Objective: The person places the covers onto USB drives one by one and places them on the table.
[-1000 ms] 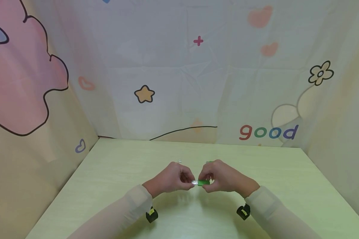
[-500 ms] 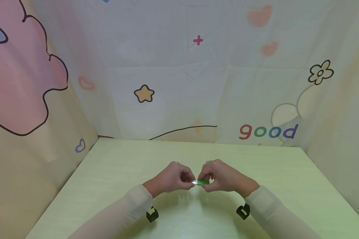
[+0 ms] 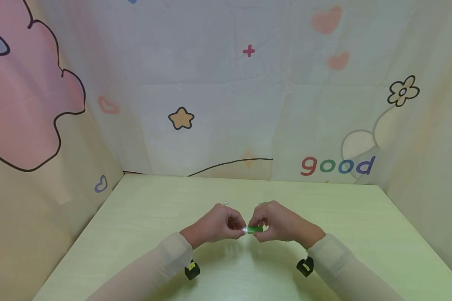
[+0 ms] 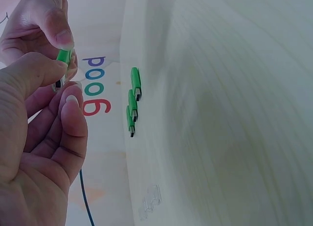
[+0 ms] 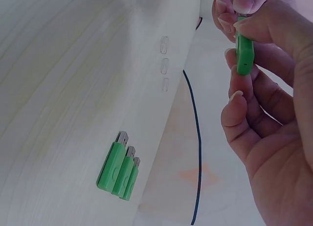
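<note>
A green USB flash drive (image 3: 254, 229) is held level between the two hands, above the table. My right hand (image 3: 280, 223) pinches its green body between thumb and fingers, the butt end showing in the right wrist view. My left hand (image 3: 220, 224) pinches a small clear cap (image 3: 245, 229) at the metal plug end, with the cap partly hidden by the fingertips. The fingertips of both hands are close together around the drive. Beyond the right hand, three more green USB flash drives (image 5: 113, 165) lie side by side, their metal plugs bare.
Three clear caps (image 5: 164, 66) lie in a row on the pale wooden table (image 3: 165, 196), beyond the left hand. A printed cloth (image 3: 211, 83) hangs behind the table and along its sides. Each wrist carries a small black device (image 3: 192, 270) underneath.
Both hands keep their grip in nearly the same place. The drive and right fingertips have shifted very slightly left, toward the left hand, and less of the plug end shows.
</note>
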`<state>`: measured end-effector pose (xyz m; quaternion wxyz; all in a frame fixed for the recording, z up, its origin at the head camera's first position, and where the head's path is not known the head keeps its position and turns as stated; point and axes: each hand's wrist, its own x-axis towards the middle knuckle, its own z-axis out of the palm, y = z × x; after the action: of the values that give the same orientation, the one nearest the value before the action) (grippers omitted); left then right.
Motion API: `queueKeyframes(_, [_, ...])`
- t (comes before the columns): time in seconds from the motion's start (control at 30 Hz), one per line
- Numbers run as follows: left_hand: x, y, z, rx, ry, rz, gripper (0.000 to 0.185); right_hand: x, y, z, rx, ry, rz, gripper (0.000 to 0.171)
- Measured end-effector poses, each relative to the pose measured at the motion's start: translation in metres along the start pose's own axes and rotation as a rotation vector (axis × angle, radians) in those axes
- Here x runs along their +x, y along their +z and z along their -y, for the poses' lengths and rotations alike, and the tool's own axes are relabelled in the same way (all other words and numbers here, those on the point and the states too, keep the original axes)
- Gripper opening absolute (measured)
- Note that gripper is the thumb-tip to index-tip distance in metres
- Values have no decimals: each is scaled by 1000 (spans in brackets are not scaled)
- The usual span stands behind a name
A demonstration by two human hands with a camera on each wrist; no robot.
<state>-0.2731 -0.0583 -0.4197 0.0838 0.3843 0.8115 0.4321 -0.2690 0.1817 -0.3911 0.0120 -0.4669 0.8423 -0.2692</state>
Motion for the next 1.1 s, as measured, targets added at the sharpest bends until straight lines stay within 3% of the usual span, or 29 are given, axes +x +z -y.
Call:
queueKeyframes(0.5, [1,0,5,20,24,17,5,2,2,-1,-21,-7,9,14])
queueKeyframes(0.77, [3,1,6,85,37,43,4,3,5,-3,-81,-42,2,11])
queueKeyframes(1.1, [5,3,6,130,50,46,5,3,9,-8,-97,-19,10,12])
